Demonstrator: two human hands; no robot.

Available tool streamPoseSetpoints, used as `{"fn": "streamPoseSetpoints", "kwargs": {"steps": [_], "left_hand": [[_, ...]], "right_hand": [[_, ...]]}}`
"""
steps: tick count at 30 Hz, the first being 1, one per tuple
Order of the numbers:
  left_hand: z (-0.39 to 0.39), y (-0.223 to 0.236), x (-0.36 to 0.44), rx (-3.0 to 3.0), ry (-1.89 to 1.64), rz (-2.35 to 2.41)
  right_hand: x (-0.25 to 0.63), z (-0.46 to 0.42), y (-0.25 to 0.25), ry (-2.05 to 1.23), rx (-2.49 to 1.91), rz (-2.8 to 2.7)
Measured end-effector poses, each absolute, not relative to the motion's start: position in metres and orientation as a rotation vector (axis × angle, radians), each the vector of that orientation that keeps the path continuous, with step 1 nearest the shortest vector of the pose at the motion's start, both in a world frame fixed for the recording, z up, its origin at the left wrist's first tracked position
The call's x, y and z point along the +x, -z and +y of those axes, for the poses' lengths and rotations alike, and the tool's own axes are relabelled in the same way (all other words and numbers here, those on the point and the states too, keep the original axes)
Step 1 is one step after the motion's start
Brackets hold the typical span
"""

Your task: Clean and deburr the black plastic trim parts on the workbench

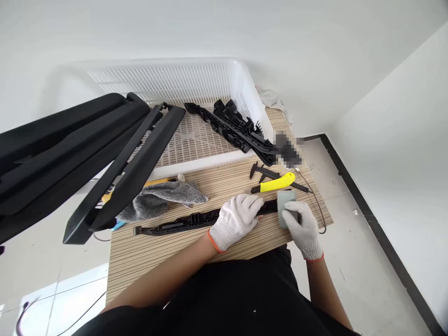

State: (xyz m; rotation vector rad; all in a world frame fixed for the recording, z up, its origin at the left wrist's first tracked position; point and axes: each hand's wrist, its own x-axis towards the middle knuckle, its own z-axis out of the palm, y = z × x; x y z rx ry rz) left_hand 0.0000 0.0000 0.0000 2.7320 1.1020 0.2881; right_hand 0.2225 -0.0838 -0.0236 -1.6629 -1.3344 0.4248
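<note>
A long, narrow black plastic trim part (185, 224) with ribs and clips lies across the striped wooden table in front of me. My left hand (238, 217), in a white knit glove with an orange cuff, is closed over its right half, with the fingers curled on the far edge. At the part's right end my right hand (303, 228), gloved the same way, grips a flat grey-green rectangular pad (284, 198) between thumb and fingers. The pad covers that end of the part, so I cannot see exactly where they touch.
Behind the part lie a yellow-handled knife (278, 182), a dark caliper (269, 172) and a grey cloth (164, 198). A white plastic basket (196, 165) holds black plastic parts (234, 128). Long black panels (140, 177) jut in from the left.
</note>
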Motion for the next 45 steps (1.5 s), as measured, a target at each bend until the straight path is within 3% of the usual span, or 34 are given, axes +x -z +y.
{"fn": "streamPoseSetpoints", "kwargs": {"steps": [4,8,12,16,20,23,27,31,35,39,45], "left_hand": [[0.000,0.001,0.000,2.726,-0.309,1.103],[0.000,0.003,-0.001,2.728,-0.324,1.105],[0.000,0.003,-0.001,2.728,-0.338,1.107],[-0.001,0.003,-0.001,2.730,-0.347,1.105],[0.000,0.004,0.000,2.734,-0.368,1.104],[0.000,0.006,-0.001,2.732,-0.352,1.112],[0.000,0.009,-0.002,2.734,-0.370,1.102],[0.001,0.008,-0.002,2.710,-0.349,1.074],[0.003,0.005,-0.003,2.685,-0.317,1.056],[0.004,0.004,-0.004,2.670,-0.316,1.050],[0.003,0.007,-0.003,2.652,-0.313,1.071]], "right_hand": [[0.230,-0.075,0.028,-0.208,-1.789,-1.053],[0.238,-0.076,0.034,-0.527,-1.705,-1.160],[0.239,-0.075,0.033,-0.373,-1.789,-0.999],[0.240,-0.074,0.031,-0.632,-1.748,-1.139],[0.245,-0.076,0.028,-0.483,-1.784,-0.870],[0.252,-0.078,0.024,-0.786,-1.764,-0.897],[0.262,-0.081,0.020,-0.682,-1.809,-0.808],[0.265,-0.082,0.015,-0.919,-1.810,-0.921],[0.260,-0.078,0.010,-0.683,-1.819,-0.848],[0.249,-0.076,0.015,-0.838,-1.832,-0.908],[0.238,-0.078,0.032,-0.531,-1.779,-0.808]]}}
